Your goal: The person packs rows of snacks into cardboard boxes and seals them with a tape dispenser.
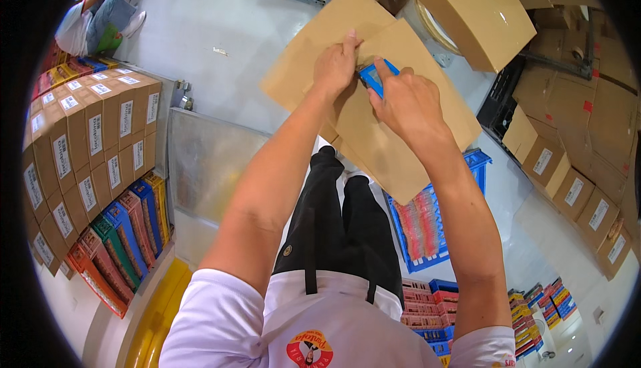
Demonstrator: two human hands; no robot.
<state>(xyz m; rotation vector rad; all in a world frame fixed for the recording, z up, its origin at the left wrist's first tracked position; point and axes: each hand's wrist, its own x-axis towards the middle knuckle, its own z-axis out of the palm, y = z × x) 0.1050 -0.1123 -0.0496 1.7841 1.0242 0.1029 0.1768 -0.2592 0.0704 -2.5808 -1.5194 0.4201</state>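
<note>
Brown cardboard (325, 32), with large overlapping flaps or panels, spreads in front of me at about waist height. My left hand (336, 65) rests on its upper middle, fingers bent against the board and thumb raised. Just right of it, my right hand (413, 98) grips a blue hand-held tool (373, 78), index finger laid along its top. The tool's front end is close to the board beside my left fingers; whether it touches is unclear. A lower cardboard panel (395, 163) reaches down toward my legs and partly covers a blue crate.
Labelled cartons (95, 133) are stacked at left above coloured plastic crates (117, 238). A metal panel (215, 163) stands beside them. Red-patterned packs (418, 223) lie in the blue crate (478, 168). A large carton (475, 12) stands upper right. Another person (95, 27) crouches upper left.
</note>
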